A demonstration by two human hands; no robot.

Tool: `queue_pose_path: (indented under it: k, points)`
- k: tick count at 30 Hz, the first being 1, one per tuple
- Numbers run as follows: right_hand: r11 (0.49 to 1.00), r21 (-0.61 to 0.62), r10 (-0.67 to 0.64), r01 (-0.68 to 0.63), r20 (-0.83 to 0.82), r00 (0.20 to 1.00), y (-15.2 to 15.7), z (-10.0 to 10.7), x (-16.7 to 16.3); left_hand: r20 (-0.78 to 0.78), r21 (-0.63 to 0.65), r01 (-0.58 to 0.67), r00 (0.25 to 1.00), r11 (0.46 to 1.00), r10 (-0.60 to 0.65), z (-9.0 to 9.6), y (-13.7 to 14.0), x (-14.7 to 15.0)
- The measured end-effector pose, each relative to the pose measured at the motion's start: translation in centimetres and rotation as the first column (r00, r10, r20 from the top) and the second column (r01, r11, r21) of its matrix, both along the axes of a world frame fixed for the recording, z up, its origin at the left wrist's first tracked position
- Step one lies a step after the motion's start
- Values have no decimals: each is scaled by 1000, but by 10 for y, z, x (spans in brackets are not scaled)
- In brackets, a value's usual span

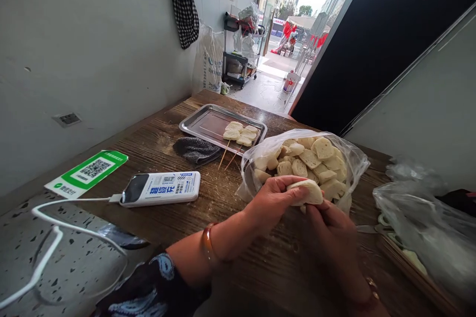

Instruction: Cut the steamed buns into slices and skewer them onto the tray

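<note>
My left hand (277, 201) is closed on a pale, spongy slice of bun-like food (308, 192), thumb on top. My right hand (332, 233) is closed in a pinch against the slice's lower right end; what lies between its fingertips is hidden. Just beyond both hands, a clear plastic bag (359, 163) stands open, full of similar pale slices (310, 158). Farther back is a metal tray (201, 121) with two skewered portions of slices (241, 132). Their thin wooden sticks (223, 155) point toward me over the tray's near rim.
A dark grey cloth (197, 151) lies against the tray. Left are a white power bank with a phone (161, 189), a white cable (74, 202) and a green QR-code card (91, 172). Crumpled plastic bags (427, 208) and a wooden board (412, 267) are at right.
</note>
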State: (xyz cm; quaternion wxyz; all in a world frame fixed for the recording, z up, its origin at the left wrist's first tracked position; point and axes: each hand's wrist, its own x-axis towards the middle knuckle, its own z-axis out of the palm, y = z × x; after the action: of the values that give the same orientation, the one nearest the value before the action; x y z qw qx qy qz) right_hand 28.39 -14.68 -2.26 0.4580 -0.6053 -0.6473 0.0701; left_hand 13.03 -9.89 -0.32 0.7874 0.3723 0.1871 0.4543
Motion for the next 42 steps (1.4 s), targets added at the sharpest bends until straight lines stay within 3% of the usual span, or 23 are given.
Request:
queue_pose_path:
  k: [7,21,29,33,38,42]
  points:
    - [991,52,122,-121,0,993,2,-5,6,32,-20,36,999,999,-35,1,2,-1]
    - [998,-53,31,-34,-48,998,1,-2,1,-93,139,9,996,990,4,-1,0,0]
    - [999,-42,3,-5,-52,999,1,-3,2,3,72,-5,1000,997,5,-2,0,-1]
    - [993,-75,88,-94,-78,993,2,0,4,-73,57,-31,997,998,35,1,1,-3]
    - [939,-170,284,-300,-112,952,3,5,11,-182,99,-84,978,991,101,5,3,-9]
    - [945,-119,292,-305,-115,950,3,8,13,-264,183,-66,958,981,113,8,2,-12]
